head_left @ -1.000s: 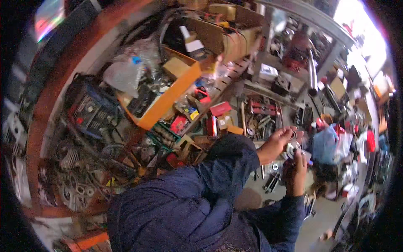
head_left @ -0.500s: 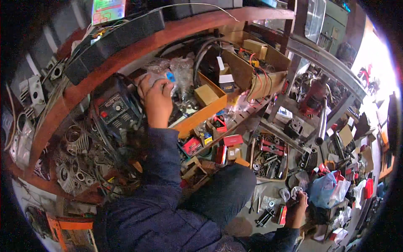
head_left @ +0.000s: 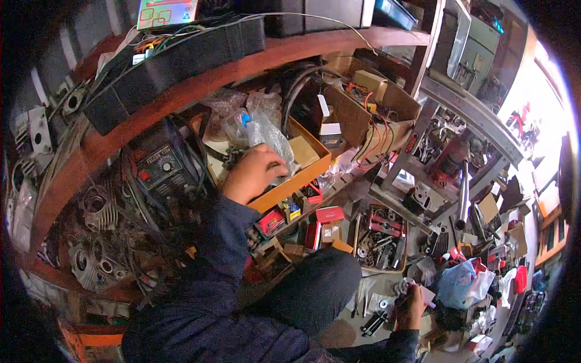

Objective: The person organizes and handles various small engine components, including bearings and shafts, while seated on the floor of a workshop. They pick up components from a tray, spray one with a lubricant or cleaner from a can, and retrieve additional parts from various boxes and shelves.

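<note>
My left hand (head_left: 255, 173) reaches into a shallow orange-yellow cardboard box (head_left: 284, 190) on the shelf. Its fingers are loosely bent and apart over the small dark parts in the box; the fingertips are partly hidden. Beside the hand lie crumpled clear plastic bags (head_left: 266, 124), one with a blue spot, and a small tan carton (head_left: 302, 151). Low on the right, my right hand (head_left: 413, 308) is closed around a small greyish metal part (head_left: 403, 287), mostly hidden by the fingers. A pale flat piece (head_left: 428, 297) sticks out beside that hand.
A red-brown shelf beam (head_left: 242, 69) arches above the left arm. A dark machine with a dial (head_left: 163, 166) and finned engine cylinders (head_left: 100, 209) stand to the left. A tray of tools (head_left: 381, 239), a metal press frame (head_left: 472, 109) and a blue plastic bag (head_left: 458, 284) are right.
My left hand has left the clear plastic bags and moved down and right, deeper into the box. The right hand has shifted slightly left and turned, still gripping its part.
</note>
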Tool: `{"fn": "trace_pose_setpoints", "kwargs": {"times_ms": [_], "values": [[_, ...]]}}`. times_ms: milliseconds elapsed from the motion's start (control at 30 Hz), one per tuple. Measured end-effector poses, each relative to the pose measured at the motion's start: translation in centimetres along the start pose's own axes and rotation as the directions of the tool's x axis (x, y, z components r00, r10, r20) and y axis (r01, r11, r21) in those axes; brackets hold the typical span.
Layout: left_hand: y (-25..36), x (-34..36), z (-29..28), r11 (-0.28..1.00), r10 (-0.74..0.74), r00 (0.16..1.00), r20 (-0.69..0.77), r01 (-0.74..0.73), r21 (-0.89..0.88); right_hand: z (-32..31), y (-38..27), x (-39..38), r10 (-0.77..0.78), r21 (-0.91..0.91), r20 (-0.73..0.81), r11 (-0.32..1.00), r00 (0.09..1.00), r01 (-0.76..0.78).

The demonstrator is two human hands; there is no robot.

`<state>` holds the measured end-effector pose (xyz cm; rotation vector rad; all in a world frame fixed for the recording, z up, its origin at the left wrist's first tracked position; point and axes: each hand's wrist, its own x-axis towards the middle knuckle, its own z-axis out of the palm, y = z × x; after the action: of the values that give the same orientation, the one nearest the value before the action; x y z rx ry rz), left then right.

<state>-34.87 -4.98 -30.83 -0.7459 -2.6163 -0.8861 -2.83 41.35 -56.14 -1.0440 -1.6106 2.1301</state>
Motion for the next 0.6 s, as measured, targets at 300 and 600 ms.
{"fn": "trace_pose_setpoints", "kwargs": {"times_ms": [300,600], "values": [[7.4,-0.6,4.1,0.974,0.148,0.963,-0.224,-0.182,-0.138,1.0,0.8,0.4,-0.002,0.082,0.093,0.997,0.996,-0.006],[8.3,12.7,15.4,0.968,-0.236,0.911,-0.340,0.252,0.006,2.3,-0.1,-0.6,-0.074,-0.101,0.076,0.992,0.994,0.081]]}}
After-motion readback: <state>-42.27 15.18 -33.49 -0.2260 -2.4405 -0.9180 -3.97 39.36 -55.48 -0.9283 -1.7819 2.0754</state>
